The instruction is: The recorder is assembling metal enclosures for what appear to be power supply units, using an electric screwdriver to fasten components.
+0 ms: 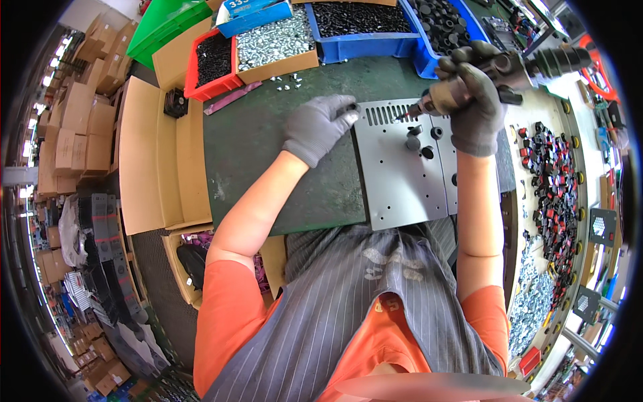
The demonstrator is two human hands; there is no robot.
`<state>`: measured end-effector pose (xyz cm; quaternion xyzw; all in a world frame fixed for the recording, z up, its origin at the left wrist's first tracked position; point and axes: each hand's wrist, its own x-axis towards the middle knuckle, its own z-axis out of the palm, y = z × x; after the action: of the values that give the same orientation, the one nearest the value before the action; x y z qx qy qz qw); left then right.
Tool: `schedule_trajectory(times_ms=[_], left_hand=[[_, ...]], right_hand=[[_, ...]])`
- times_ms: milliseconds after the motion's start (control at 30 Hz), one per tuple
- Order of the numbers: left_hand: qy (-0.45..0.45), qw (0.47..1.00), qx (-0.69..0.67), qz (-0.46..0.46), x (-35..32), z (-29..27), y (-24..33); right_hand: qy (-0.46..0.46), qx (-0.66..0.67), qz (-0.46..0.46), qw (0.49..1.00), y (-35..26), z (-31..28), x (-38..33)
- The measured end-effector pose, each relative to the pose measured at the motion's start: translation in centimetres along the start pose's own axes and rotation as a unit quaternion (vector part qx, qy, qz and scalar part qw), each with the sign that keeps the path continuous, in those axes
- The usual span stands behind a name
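My left hand (319, 128), in a grey glove, is at the upper left corner of a grey metal panel (395, 184), its thumb and forefinger pinched on a small black piece (353, 107). In my gloved right hand (479, 110) is a power screwdriver (447, 96), gripped round its body. The tool's tip points left and down, over the row of slots near the panel's far edge. Several black round feet (427, 153) lie or stand on the panel, which also has small holes. Part of its right side is hidden behind my right forearm.
Beyond the green work surface (281, 181) stand a red bin (213, 60) of black screws, a carton of silvery fasteners (274, 43) and blue bins (365, 45). An open cardboard box (151, 161) is at the left. Red-and-black parts (552, 181) cover a bench at the right.
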<state>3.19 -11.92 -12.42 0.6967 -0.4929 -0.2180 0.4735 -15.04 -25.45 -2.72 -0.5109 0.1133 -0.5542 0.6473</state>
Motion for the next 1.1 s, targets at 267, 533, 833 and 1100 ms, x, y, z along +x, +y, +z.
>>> schedule_trajectory(times_ms=[267, 533, 833, 1100], left_hand=[[-0.026, 0.985, 0.164, 0.040, -0.7, 1.3, 1.0], [-0.046, 0.981, 0.188, 0.025, -0.2, 1.4, 0.6], [-0.043, 0.971, 0.236, -0.010, -0.5, 1.8, 1.3], [0.042, 0.996, 0.017, -0.077, 0.0, 1.1, 1.3]], right_hand=[[-0.097, -0.147, 0.038, 0.984, 4.2, 5.2, 1.2], [-0.175, -0.225, 0.071, 0.956, 7.1, 5.8, 1.2], [-0.212, -0.072, 0.201, 0.954, 8.9, 5.4, 0.8], [-0.131, -0.057, 0.026, 0.989, 0.9, 4.8, -0.5]])
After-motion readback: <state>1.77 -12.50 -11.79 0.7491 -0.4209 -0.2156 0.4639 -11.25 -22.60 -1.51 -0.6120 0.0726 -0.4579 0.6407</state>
